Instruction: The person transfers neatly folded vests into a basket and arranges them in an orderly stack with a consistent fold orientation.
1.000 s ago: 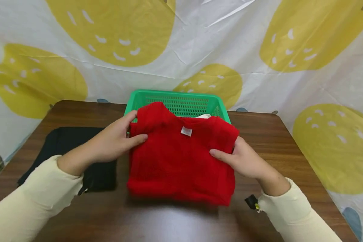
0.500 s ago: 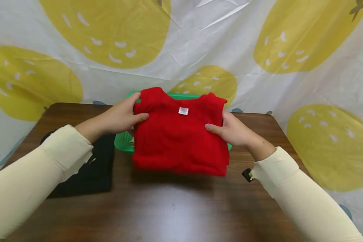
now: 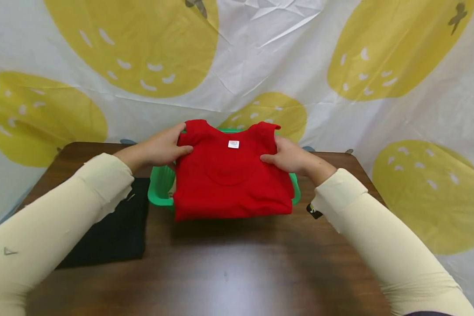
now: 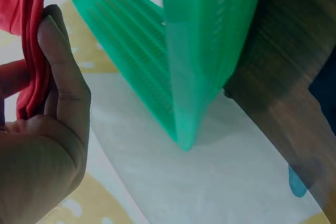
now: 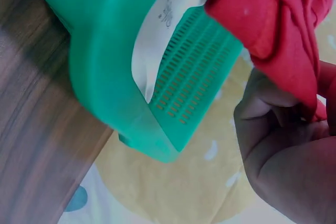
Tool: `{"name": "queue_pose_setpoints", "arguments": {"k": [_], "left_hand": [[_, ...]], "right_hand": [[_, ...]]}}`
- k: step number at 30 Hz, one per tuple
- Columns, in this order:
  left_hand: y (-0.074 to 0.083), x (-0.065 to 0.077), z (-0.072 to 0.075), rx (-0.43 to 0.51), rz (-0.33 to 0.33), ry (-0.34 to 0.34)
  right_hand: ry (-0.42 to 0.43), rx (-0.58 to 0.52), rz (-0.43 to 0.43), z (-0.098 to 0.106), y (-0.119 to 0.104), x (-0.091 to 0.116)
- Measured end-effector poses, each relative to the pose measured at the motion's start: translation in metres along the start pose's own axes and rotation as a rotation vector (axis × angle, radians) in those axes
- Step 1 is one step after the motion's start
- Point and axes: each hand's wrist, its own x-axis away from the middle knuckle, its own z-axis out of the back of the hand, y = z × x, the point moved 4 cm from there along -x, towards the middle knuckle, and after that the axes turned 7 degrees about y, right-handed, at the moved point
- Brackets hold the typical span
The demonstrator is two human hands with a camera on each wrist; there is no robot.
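Grips shirt (image 3: pixel 234 177), already folded, not yet released, in fingers (image 3: pixel 186 150) of left hand (image 3: pixel 160 148) and right hand (image 3: pixel 290 154), above basket (image 3: pixel 159 201) near table's (image 3: pixel 205 272) far edge.

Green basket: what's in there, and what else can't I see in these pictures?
Most of the inside of the green basket: head view, covered by the folded red shirt.
Writing on the white neck tag: head view, too small.
Lettering on the white cloth: right wrist view, too blurred to read.
Much of the shirt: left wrist view, cut off by the left edge.
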Motion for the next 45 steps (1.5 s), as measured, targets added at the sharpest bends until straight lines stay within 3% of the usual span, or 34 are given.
{"name": "queue_pose_setpoints", "arguments": {"k": [10,19,23,26,31,35,45], "left_hand": [[-0.017,-0.018,-0.007,-0.081,0.044,-0.063],[-0.025,-0.026,-0.01,-0.196,0.038,-0.038],[-0.031,-0.03,-0.014,-0.204,0.029,-0.036],[-0.035,-0.032,-0.017,-0.272,0.005,-0.012],[-0.038,-0.031,-0.023,-0.426,-0.032,0.035],[-0.038,-0.027,-0.029,-0.449,-0.011,0.041],[-0.033,-0.018,-0.032,-0.525,-0.038,0.104]], "right_hand": [[-0.081,0.073,-0.093,-0.016,0.015,-0.018],[-0.05,0.145,-0.056,-0.029,0.021,-0.022],[0.002,0.191,-0.024,-0.034,0.025,-0.025],[0.032,0.234,-0.008,-0.037,0.028,-0.026],[0.047,0.313,-0.002,-0.043,0.031,-0.027],[0.06,0.381,-0.006,-0.049,0.034,-0.027],[0.093,0.507,-0.013,-0.056,0.036,-0.023]]}}
